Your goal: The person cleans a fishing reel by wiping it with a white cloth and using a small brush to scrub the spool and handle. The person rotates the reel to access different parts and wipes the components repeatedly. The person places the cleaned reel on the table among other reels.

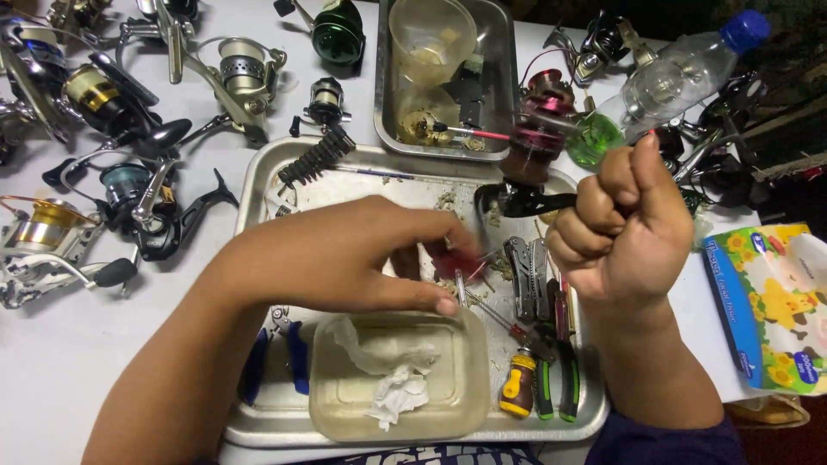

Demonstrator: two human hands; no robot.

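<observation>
Nearest to you, a cloudy plastic tub [392, 379] is sitting at the front of the metal tray [258, 185], with crumpled white tissue [392, 398] lying inside it. Your left hand [345, 254] is reaching across the tray just above the tub, fingers curling around a small red part [450, 258] that is blurring in the picture; how firmly you are gripping it cannot be told. Your right hand [624, 220] is hovering over the tray's right edge, balling into a tight fist around a dark handle [521, 200] that is sticking out to the left. Just below that fist, a folding multi-tool [525, 275], pliers with green grips [556, 379] and a stubby yellow screwdriver [517, 386] are lying on the tray. Fishing reels [112, 95] are crowding the white counter [52, 362] to your left, and a clear bottle with a blue cap [680, 73] is lying beyond your right hand.
</observation>
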